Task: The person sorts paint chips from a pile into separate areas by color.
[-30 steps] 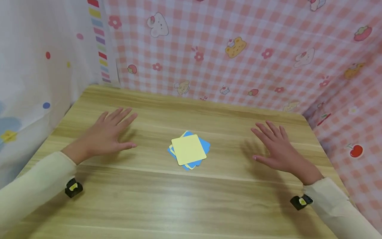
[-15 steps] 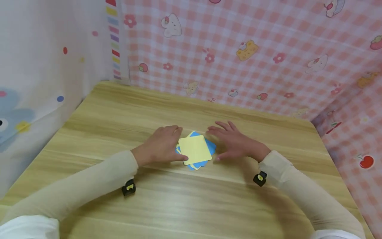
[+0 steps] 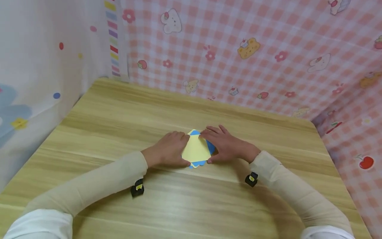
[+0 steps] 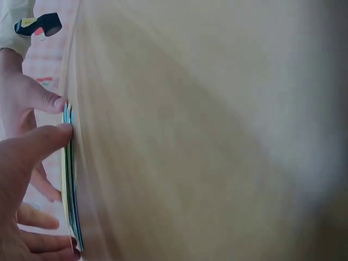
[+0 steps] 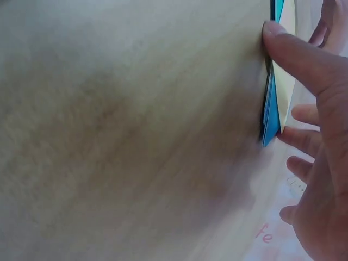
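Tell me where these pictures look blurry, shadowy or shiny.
Head view: fairly clear, with a pale glare on the table and a soft shadow beside the right sleeve; left wrist view: the table is smeared, with a dark blur down the right edge; right wrist view: the table is hazy, with a dim shadow near the cards.

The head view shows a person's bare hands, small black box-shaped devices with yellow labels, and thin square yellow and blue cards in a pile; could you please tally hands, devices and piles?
Bare hands: 2
Black devices with yellow labels: 2
Pile of thin square yellow and blue cards: 1 (overlapping cards cannot be counted singly)
Total: 5
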Motion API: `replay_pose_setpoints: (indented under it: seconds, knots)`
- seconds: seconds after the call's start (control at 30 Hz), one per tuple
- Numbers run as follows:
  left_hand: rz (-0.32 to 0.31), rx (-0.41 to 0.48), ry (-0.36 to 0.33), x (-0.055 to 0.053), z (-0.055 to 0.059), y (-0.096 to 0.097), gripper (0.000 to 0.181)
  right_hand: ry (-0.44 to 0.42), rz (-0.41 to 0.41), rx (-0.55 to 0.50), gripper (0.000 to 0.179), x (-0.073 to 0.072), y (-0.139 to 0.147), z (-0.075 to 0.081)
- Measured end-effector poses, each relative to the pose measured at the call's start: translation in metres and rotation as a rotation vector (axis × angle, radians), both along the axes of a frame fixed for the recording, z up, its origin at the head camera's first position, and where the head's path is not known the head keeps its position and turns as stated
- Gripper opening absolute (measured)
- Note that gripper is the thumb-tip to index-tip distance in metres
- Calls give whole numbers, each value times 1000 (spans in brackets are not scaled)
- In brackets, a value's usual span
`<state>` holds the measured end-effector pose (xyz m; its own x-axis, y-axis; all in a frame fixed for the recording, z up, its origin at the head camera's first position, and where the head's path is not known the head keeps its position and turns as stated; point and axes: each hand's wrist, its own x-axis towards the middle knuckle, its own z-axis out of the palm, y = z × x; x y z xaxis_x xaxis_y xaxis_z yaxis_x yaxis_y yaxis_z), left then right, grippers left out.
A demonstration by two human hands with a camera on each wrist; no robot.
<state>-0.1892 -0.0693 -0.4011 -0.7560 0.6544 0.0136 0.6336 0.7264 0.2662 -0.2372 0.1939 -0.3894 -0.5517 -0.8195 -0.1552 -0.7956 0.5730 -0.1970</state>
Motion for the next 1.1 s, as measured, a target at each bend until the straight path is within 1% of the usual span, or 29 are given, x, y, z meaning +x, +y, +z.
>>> replay_pose_setpoints:
  seconds: [0.1, 0.17, 0.2, 0.3, 0.37, 0.43, 0.5, 0.6, 0.67, 0.73, 0.8, 0.87, 0.97, 1.1]
  knots:
    - [-32, 6, 2, -5, 7, -10, 85, 45, 14, 0, 89, 4, -7, 5]
    - [-58, 22, -1, -9, 17, -22, 83, 87, 22, -13, 86, 6, -15, 11]
    - [-69, 34, -8, -12, 24, -29, 83, 117, 25, -22, 84, 7, -20, 14]
    - [-91, 80, -50, -19, 45, -58, 83, 193, 24, -63, 78, 7, -40, 25]
    - [-102, 104, -88, -23, 58, -79, 83, 224, 18, -83, 75, 8, -58, 33]
    - [-85, 98, -136, -26, 66, -101, 84, 245, 14, -89, 73, 9, -79, 39]
    - [-66, 82, -178, -28, 71, -122, 86, 257, 9, -87, 70, 10, -100, 42]
    - [-30, 45, -217, -29, 71, -150, 87, 257, -5, -67, 67, 10, -130, 39]
    - [-13, 39, -242, -27, 68, -164, 88, 255, -10, -45, 66, 10, -148, 31]
    - [-2, 37, -258, -24, 63, -175, 88, 241, -12, -23, 66, 11, -161, 23]
    - [3, 32, -275, -21, 56, -180, 87, 226, -7, 3, 67, 11, -171, 16]
    - [6, 31, -294, -19, 46, -185, 87, 203, -2, 33, 68, 12, -178, 6]
    - [1, 12, -300, -17, 36, -189, 85, 180, -2, 73, 68, 13, -185, -3]
    - [9, -21, -301, -17, 30, -192, 82, 175, 9, 107, 68, 13, -193, -7]
